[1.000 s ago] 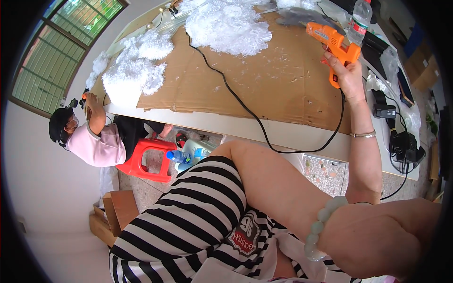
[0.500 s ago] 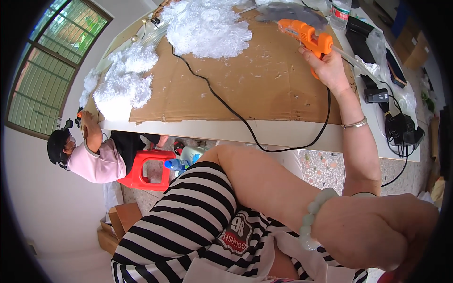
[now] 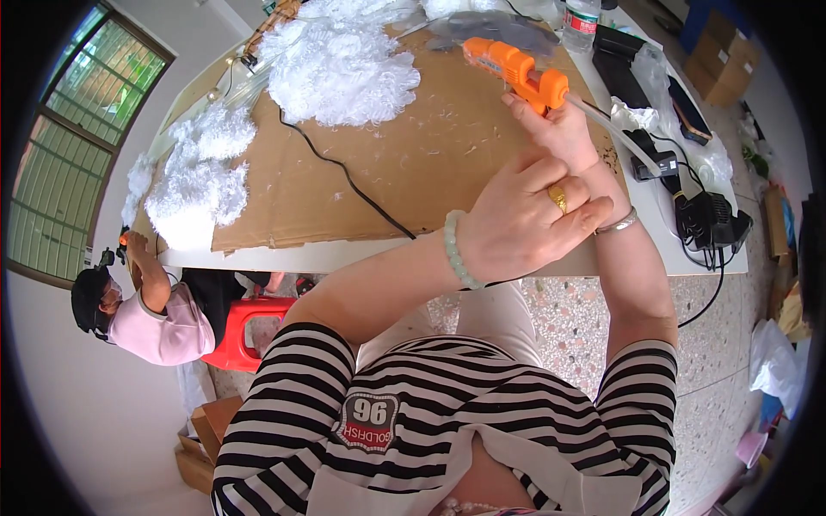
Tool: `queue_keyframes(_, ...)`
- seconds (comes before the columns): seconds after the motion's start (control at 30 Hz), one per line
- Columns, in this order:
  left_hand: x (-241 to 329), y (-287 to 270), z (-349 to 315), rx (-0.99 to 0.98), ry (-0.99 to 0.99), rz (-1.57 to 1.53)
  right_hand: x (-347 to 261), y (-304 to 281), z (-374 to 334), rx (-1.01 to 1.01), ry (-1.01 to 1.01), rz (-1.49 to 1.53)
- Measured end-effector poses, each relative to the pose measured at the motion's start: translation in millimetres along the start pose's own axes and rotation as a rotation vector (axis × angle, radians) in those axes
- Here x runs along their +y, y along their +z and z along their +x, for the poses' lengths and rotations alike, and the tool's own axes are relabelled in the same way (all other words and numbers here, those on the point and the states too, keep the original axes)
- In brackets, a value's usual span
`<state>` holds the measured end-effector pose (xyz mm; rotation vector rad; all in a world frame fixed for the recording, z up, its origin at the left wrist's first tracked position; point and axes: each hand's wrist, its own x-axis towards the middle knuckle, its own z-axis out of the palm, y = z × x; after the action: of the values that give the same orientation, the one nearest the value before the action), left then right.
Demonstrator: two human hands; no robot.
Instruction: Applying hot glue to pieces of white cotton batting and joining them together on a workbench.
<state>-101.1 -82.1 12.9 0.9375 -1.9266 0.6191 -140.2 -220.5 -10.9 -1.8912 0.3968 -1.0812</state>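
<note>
My right hand holds an orange hot glue gun by its handle above the right part of the cardboard. A translucent glue stick sticks out of the gun's back. My left hand, with a gold ring and a pale green bead bracelet, is closed in front of my right wrist, fingers curled. Whatever its fingers hold, if anything, is hidden. I cannot tell whether it touches the wrist. A black cord runs across the cardboard and passes behind my left hand.
Brown cardboard covers the white table. Fluffy white piles lie at its far left. A bottle, phone and black adapters line the right edge. Another person works at left by a red stool.
My left hand has come up from near the camera at lower right to my right wrist. The glue gun stays in my right hand. The whole view has shifted somewhat.
</note>
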Motion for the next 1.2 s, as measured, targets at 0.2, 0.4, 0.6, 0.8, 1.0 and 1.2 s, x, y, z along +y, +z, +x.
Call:
queue_keyframes(0.2, -18, 1, 23, 0.084, 0.044, 0.311, -3, -8, -9, -0.154, 0.006, 0.386)
queue_keyframes(0.4, -25, 0, 18, 0.119, 0.019, 0.310, -9, -4, -6, -0.216, -0.177, 0.050)
queue_keyframes(0.6, -27, -6, 17, 0.115, 0.019, 0.344, -8, -3, -5, -0.318, -0.294, -0.144)
queue_keyframes(0.8, -25, -8, 13, 0.065, 0.016, 0.319, -6, -7, -10, -0.385, -0.406, -0.367)
queue_keyframes(1.0, -45, -16, 1, 0.070, 0.041, 0.400, 6, 4, 4, -0.347, -0.322, -0.749)
queue_keyframes(1.2, -59, -44, -16, -0.109, 0.009, 0.472, 15, 10, 4, -0.074, -0.151, -0.109)
